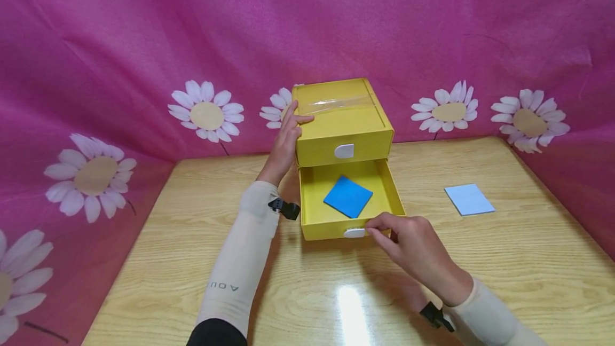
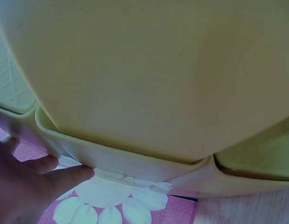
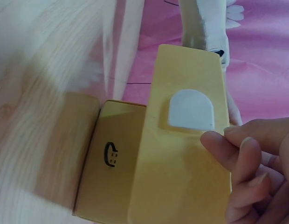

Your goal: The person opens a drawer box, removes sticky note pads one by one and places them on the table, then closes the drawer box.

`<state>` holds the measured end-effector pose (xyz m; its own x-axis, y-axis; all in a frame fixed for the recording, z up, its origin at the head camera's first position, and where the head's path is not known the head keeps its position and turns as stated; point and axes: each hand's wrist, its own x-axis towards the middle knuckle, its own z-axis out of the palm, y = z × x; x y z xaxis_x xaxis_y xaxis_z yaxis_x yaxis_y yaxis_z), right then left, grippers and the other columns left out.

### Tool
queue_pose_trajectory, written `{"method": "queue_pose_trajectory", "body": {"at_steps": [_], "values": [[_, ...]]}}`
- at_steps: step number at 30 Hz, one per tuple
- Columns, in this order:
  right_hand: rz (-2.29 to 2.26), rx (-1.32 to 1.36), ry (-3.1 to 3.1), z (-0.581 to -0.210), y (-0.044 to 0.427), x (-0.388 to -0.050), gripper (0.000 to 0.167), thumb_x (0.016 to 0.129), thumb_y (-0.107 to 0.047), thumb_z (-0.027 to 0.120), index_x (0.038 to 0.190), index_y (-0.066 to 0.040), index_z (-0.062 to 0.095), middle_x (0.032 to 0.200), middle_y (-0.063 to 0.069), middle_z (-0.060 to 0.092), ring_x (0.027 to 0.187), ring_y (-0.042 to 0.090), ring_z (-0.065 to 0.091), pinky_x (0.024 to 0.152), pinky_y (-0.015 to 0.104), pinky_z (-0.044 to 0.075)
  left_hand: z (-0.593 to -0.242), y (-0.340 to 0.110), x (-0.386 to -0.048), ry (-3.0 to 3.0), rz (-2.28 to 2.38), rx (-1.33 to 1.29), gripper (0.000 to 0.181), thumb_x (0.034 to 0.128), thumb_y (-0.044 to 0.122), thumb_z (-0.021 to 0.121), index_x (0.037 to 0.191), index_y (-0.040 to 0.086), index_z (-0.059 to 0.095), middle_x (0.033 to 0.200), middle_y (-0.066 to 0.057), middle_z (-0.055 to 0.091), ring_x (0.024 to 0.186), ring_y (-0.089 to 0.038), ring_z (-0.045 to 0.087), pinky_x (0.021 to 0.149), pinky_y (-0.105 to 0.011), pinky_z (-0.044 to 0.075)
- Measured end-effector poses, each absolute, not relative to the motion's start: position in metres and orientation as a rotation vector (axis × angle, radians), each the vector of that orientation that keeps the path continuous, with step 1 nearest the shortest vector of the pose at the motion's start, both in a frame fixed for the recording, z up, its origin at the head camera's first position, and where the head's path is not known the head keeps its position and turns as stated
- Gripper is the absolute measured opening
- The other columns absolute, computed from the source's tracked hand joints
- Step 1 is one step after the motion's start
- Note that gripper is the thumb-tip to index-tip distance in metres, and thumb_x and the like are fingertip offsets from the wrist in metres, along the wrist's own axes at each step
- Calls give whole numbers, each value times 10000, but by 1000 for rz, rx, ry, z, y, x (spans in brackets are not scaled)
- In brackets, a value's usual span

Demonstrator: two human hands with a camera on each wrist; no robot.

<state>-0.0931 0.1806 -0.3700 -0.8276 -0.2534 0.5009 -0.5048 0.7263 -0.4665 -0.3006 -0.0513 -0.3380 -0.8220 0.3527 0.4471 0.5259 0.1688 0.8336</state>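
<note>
A yellow two-drawer box [image 1: 343, 116] stands on the table, its lower drawer [image 1: 353, 222] pulled out. In that drawer lies a blue square [image 1: 348, 197], turned cornerwise. My left hand [image 1: 285, 146] rests on the box's upper left edge, fingers extended over the top; the left wrist view shows these fingers [image 2: 72, 179] beside the yellow wall. Thumb and forefinger of my right hand [image 1: 415, 242] come together at the white handle [image 1: 354, 233] on the lower drawer's front. In the right wrist view the fingertips [image 3: 212, 141] meet that handle's straight edge, while the other fingers curl.
A light blue square [image 1: 470, 199] lies flat on the wooden table [image 1: 202, 228], right of the box. Behind and along both sides hangs a pink cloth [image 1: 288, 25] printed with daisies. Clear tape [image 1: 341, 103] crosses the box's top. The upper drawer, with a white handle [image 1: 344, 151], is closed.
</note>
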Motion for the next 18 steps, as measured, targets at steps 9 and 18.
{"method": "queue_pose_trajectory", "body": {"at_steps": [9, 18], "values": [[861, 601, -2500, -359, 180, -93, 113, 788, -72, 770, 850, -149, 718, 592, -175, 514, 461, 0, 388, 409, 186, 351, -342, -51, -301, -2270, -1707, -848, 467, 962, 253, 283, 1286, 81, 572, 1609, 66, 109, 1447, -102, 112, 1147, -441, 145], [869, 622, -2465, -352, 179, -101, 136, 776, -62, 781, 866, -140, 714, 710, -139, 623, 564, 4, 489, 505, 195, 454, -344, -50, -303, -2255, -1706, -845, 477, 950, 276, 287, 1276, 87, 579, 1609, 56, 121, 1438, -75, 120, 1145, -441, 150]]}}
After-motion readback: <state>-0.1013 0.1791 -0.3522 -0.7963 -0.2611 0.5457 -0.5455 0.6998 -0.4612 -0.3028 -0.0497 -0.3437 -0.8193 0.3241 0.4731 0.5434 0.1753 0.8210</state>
